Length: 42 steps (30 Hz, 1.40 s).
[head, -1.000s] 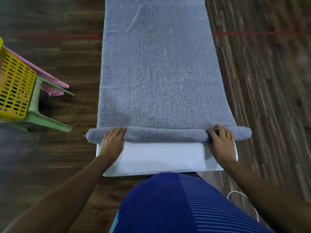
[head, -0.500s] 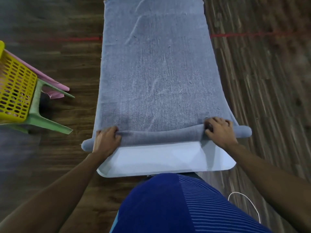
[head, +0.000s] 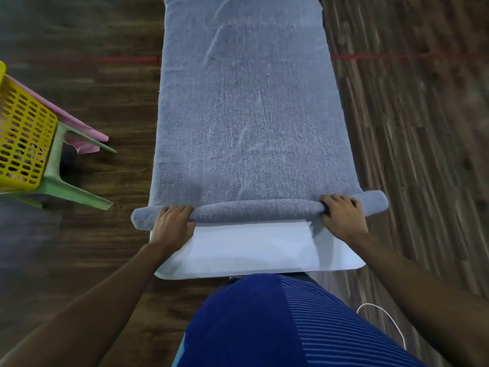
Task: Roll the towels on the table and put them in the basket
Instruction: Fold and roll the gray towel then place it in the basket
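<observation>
A long grey towel (head: 246, 115) lies flat along a narrow white table (head: 254, 250). Its near end is rolled into a thick tube (head: 259, 209) that runs across the table and overhangs both sides. My left hand (head: 173, 225) grips the roll near its left end, fingers curled over the top. My right hand (head: 341, 217) grips the roll near its right end in the same way. A yellow perforated basket (head: 23, 144) stands at the far left on a green plastic stool (head: 71, 192), with pink fabric (head: 87, 139) showing behind it.
Dark wooden floor surrounds the table on both sides, crossed by a red line (head: 378, 56). A white cable (head: 383, 321) lies on the floor at the lower right. My blue striped shirt (head: 277, 327) fills the bottom centre.
The roll has grown thicker and moved a little farther up the table, baring more white tabletop. Both hands have shifted their hold from flat fingers to curled over the roll.
</observation>
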Motion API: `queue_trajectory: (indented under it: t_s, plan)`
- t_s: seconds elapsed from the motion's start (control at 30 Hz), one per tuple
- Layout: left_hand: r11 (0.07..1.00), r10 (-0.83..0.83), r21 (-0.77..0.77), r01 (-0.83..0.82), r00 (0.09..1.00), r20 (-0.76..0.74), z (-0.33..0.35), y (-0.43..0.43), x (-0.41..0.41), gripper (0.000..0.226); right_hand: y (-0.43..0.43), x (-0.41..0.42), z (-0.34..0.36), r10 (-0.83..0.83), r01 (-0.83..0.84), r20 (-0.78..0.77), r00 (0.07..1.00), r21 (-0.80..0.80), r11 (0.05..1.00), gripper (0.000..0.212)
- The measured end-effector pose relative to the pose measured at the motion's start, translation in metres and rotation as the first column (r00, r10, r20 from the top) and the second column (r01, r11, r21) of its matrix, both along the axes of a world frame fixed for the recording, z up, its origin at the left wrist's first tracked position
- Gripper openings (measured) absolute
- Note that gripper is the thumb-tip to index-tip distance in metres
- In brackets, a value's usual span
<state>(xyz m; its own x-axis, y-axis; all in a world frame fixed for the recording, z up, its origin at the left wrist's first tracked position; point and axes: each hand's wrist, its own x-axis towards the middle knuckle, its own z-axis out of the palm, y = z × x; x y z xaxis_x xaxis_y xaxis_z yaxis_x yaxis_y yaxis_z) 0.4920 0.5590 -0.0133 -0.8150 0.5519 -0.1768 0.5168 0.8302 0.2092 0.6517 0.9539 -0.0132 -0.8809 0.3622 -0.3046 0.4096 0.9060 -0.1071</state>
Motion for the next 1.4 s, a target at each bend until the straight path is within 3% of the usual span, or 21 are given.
queue_trajectory:
  t_s: [0.1,0.17,0.3,0.37,0.57,0.8,0.9,1.03,1.07,1.17,1.23,1.3,1.33,1.4]
  plan:
    - [0.999,0.024,-0.047,-0.013,0.972,0.233,0.009,0.001,-0.014,0.025,0.008,-0.008,0.009,-0.042,0.06,0.2,0.979,-0.085,0.995,0.027]
    - [0.998,0.055,-0.031,-0.048,0.956,0.287,0.01,0.001,-0.023,0.024,0.015,-0.01,0.011,-0.066,0.093,0.209,0.976,-0.124,0.988,0.026]
    - [0.988,0.107,0.117,-0.102,0.993,-0.04,0.004,-0.002,-0.024,0.02,0.011,-0.008,0.008,-0.081,0.092,-0.2,0.977,0.046,0.995,0.029]
    - [0.993,0.063,0.109,-0.056,0.996,-0.07,0.001,-0.001,-0.018,0.029,0.002,-0.008,0.006,-0.022,0.034,-0.278,0.96,0.039,0.999,0.025]
    - [0.994,-0.081,-0.068,0.081,0.997,0.0,-0.007,-0.008,-0.005,0.053,-0.014,0.004,-0.008,0.106,-0.105,-0.097,0.99,0.009,0.994,0.057]
    - [0.982,-0.108,-0.143,0.12,0.99,0.089,-0.012,-0.01,-0.003,0.078,-0.016,-0.006,-0.007,0.026,-0.029,-0.163,0.986,-0.016,0.999,0.038]
    - [0.988,-0.098,-0.117,0.103,0.994,0.042,-0.011,-0.011,-0.004,0.064,-0.014,-0.006,-0.005,0.019,-0.024,-0.13,0.991,-0.033,0.999,0.035]
    - [0.995,-0.033,-0.094,0.032,0.999,-0.012,0.0,0.001,-0.008,0.025,-0.009,-0.01,0.002,0.011,-0.012,-0.022,1.0,-0.055,0.998,0.034]
    - [0.995,0.001,-0.104,0.0,1.0,0.012,0.003,0.005,-0.013,0.016,-0.006,-0.014,0.003,0.004,-0.001,0.036,0.999,-0.075,0.997,0.031]
    - [0.978,0.142,-0.173,-0.116,0.978,0.15,0.013,0.013,-0.03,0.022,0.009,-0.024,0.002,-0.012,0.034,0.155,0.988,-0.136,0.99,0.028]
    - [0.973,0.225,-0.084,-0.214,0.961,0.16,0.01,0.013,-0.039,0.015,0.016,-0.027,-0.001,-0.057,0.061,0.047,0.997,-0.077,0.995,0.031]
    - [0.96,0.271,0.064,-0.271,0.962,0.005,0.008,0.011,-0.039,0.012,0.014,-0.026,-0.002,-0.062,0.066,-0.162,0.985,0.019,0.998,0.033]
    - [0.961,0.262,0.115,-0.253,0.963,-0.067,0.007,0.011,-0.038,0.019,0.01,-0.026,-0.002,-0.029,0.045,-0.266,0.963,0.053,0.998,0.031]
    - [0.984,0.109,0.157,-0.085,0.982,-0.154,0.005,0.014,-0.031,0.03,0.003,-0.023,0.0,0.066,-0.04,-0.334,0.94,0.086,0.995,0.033]
